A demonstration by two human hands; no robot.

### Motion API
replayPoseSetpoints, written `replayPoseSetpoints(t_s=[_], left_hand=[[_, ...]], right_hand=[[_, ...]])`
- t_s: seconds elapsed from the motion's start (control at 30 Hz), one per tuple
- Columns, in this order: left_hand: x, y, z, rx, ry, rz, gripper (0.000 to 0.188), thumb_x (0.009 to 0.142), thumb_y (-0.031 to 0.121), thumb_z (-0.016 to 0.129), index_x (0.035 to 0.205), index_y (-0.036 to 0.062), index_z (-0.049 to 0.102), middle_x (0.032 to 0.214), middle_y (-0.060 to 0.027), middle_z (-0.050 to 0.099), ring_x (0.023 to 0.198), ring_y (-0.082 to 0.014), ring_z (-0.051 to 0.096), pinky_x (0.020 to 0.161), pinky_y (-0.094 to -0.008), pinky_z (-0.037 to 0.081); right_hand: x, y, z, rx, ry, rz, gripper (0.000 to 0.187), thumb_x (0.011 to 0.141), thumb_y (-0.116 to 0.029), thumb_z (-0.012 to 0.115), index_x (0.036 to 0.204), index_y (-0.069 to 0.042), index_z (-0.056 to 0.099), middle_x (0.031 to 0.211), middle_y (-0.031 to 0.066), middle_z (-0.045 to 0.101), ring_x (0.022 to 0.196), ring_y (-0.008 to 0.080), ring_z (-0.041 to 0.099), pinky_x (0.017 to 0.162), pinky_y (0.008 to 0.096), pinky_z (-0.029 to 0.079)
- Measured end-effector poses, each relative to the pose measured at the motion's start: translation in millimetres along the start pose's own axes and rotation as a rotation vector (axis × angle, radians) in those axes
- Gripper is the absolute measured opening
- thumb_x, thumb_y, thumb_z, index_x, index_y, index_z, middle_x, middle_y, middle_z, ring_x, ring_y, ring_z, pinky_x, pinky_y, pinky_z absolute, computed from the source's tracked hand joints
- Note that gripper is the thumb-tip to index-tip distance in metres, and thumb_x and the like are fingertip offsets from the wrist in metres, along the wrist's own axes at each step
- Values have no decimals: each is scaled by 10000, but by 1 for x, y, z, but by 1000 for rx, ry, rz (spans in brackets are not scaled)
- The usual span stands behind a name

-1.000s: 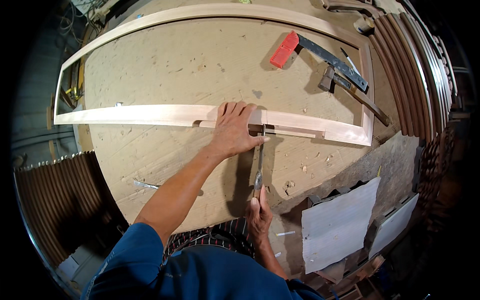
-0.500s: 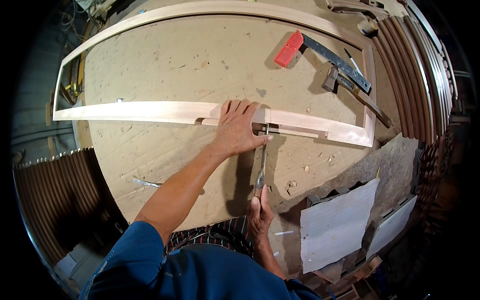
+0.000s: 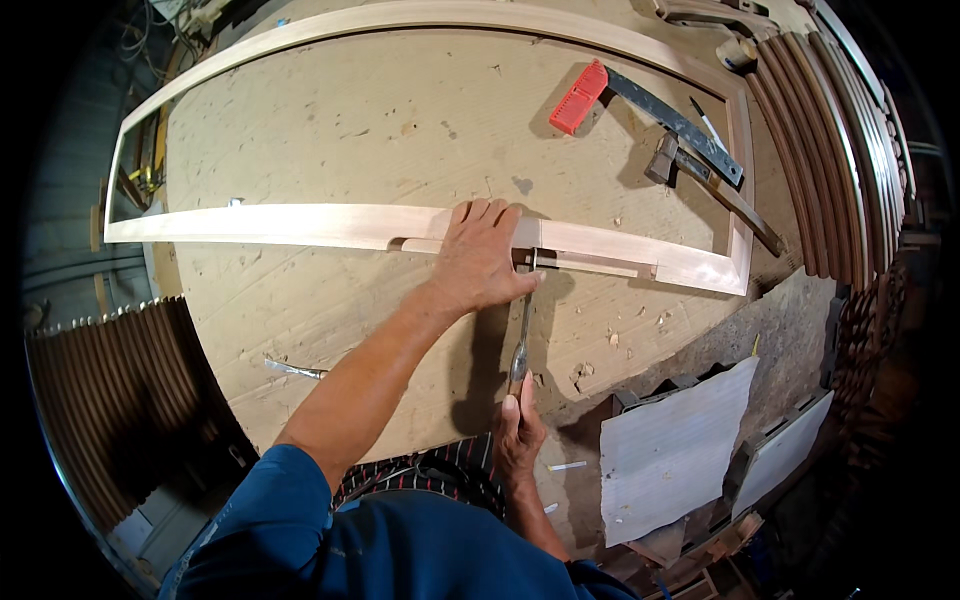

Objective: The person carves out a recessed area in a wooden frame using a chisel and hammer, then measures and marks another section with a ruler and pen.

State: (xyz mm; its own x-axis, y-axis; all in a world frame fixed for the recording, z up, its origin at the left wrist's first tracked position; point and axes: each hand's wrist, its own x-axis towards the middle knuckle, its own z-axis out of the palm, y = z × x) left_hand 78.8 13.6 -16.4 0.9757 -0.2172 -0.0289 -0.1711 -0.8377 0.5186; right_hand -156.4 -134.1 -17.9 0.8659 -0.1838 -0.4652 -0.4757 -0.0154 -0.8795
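Note:
A long pale wooden frame (image 3: 300,220) lies on the cardboard-covered bench, its near rail running left to right before me. My left hand (image 3: 478,258) grips this rail, fingers over its top. The left thumb rests against the steel shaft of a chisel (image 3: 524,335). Around the chisel's wooden handle my right hand (image 3: 519,440) is closed, low and close to my body. The chisel points away from me, its tip at a long recess (image 3: 600,262) cut in the rail's near edge. My left hand partly covers the recess.
Inside the frame at right lie a red-handled square (image 3: 580,98), a hammer (image 3: 715,188) and a pen (image 3: 705,120). Another metal tool (image 3: 292,368) sits beside my left forearm. Dark curved slats (image 3: 130,400) are stacked left, more (image 3: 810,150) at right. A white sheet (image 3: 680,450) covers something lower right.
My left hand and forearm have shifted very slightly. The chisel and my right hand stay almost in the same place.

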Motion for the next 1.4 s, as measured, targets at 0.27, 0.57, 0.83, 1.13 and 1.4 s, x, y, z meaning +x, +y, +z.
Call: replayPoseSetpoints(t_s=[0.27, 0.57, 0.83, 1.13, 1.4], left_hand=[[6, 8, 7, -63, 73, -71, 682, 662, 378, 802, 1211, 15, 626, 1166, -148, 604, 1155, -330, 531, 1080, -456, 370], [1, 3, 10, -20, 51, -39, 746, 669, 448, 848, 1228, 13, 615, 1181, -149, 595, 1172, -337, 525, 1064, -464, 380], [5, -1, 7, 0, -28, -52, 1033, 667, 766, 793, 1319, -7, 583, 1240, -149, 589, 1230, -337, 509, 1115, -473, 351], [3, -5, 7, 28, -50, -36, 1040, 692, 790, 755, 1329, -14, 578, 1262, -158, 588, 1233, -336, 507, 1134, -482, 331], [4, -1, 9, 45, 9, -20, 788, 785, 575, 807, 1298, 13, 599, 1226, -147, 608, 1226, -307, 512, 1129, -450, 336]], right_hand=[[0, 10, 6, -199, 70, -96, 481, 1083, -121, 543, 1547, -3, 494, 829, -39, 560, 691, 50, 494, 618, 227, 439], [1, -22, 1, 274, -11, 292, 508, 1078, -135, 585, 1560, -15, 479, 796, -36, 545, 637, 39, 464, 560, 203, 388], [5, -19, 4, 382, -114, 297, 542, 1114, -173, 508, 1616, -25, 367, 752, -74, 444, 598, 20, 406, 506, 200, 313], [1, -10, -1, 399, 7, 220, 500, 1081, -108, 572, 1559, 0, 473, 815, -43, 526, 649, 40, 456, 568, 203, 393], [28, -27, -62, 193, 270, 152, 599, 1100, -287, 538, 1628, -62, 366, 730, -43, 513, 514, 34, 404, 438, 211, 339]])
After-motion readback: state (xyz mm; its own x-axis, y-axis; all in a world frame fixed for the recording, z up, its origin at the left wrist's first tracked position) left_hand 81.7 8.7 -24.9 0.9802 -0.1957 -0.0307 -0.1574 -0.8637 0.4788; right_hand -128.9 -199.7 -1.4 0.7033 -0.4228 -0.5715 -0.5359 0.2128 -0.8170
